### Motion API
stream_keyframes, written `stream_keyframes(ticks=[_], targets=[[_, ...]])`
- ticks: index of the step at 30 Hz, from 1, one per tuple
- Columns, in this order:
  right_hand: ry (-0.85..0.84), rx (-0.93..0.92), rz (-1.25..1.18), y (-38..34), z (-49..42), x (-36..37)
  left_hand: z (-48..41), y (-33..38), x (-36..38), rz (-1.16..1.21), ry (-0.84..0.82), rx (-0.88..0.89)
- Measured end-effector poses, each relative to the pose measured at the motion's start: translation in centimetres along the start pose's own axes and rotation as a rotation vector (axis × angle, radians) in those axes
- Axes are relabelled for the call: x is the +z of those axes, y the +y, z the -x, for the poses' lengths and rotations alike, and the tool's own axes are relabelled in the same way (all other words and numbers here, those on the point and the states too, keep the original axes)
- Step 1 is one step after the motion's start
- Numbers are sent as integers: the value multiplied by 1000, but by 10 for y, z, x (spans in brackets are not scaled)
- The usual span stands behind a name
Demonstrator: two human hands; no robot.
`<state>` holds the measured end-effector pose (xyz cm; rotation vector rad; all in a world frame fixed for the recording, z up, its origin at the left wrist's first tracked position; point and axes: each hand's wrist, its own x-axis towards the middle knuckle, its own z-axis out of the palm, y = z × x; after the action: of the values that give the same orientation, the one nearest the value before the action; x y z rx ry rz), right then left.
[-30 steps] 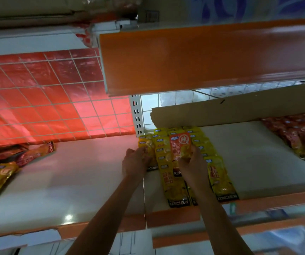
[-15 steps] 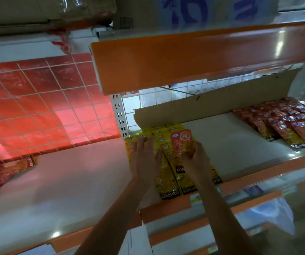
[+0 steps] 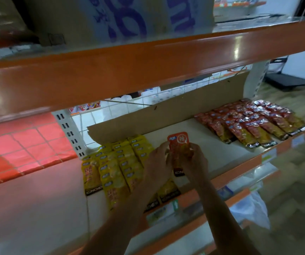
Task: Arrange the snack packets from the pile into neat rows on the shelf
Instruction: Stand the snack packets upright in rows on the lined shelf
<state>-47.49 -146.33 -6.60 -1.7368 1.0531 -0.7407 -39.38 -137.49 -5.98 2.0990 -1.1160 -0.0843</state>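
An orange-topped snack packet (image 3: 179, 146) stands upright between my two hands over the white shelf (image 3: 221, 155). My left hand (image 3: 158, 162) grips its left edge and my right hand (image 3: 195, 161) grips its right edge. To the left of the hands, several yellow packets (image 3: 115, 168) lie in overlapping rows near the shelf's left upright. Rows of red packets (image 3: 249, 124) fill the right end of the same shelf. My forearms hide part of the yellow rows' front.
A cardboard strip (image 3: 166, 115) leans along the back of the shelf. An orange shelf edge (image 3: 148, 59) overhangs above, with a cardboard box (image 3: 122, 17) on it. A red grid panel (image 3: 25, 144) backs the left bay. A plastic bag (image 3: 251, 208) hangs below at the right.
Both hands carried the orange-topped packet to the right, off the yellow rows and over bare shelf. The left hand left the yellow packets and took the packet's left edge. The view swung right.
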Motion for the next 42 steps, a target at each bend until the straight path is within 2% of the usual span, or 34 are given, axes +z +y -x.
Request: stream_keyframes(ticks=[5,11,15,22,30,42], targets=[[-61,-51,68,20,-54,-53,-41,43,56,403,-12,-241],[-121,-182,194,42,-110,-107,-79,77,121,615,75,-430],[-57,-257,340,59,-141,-132,-96,94,152,527,146,-432],[-45,-279,428,76,-178,-154,-112,111,183,389,133,-418],[-93,-196,422,80,-195,-149,-123,117,193,196,124,-395],[-80,-246,398,80,-194,-149,-119,125,192,127,102,-372]])
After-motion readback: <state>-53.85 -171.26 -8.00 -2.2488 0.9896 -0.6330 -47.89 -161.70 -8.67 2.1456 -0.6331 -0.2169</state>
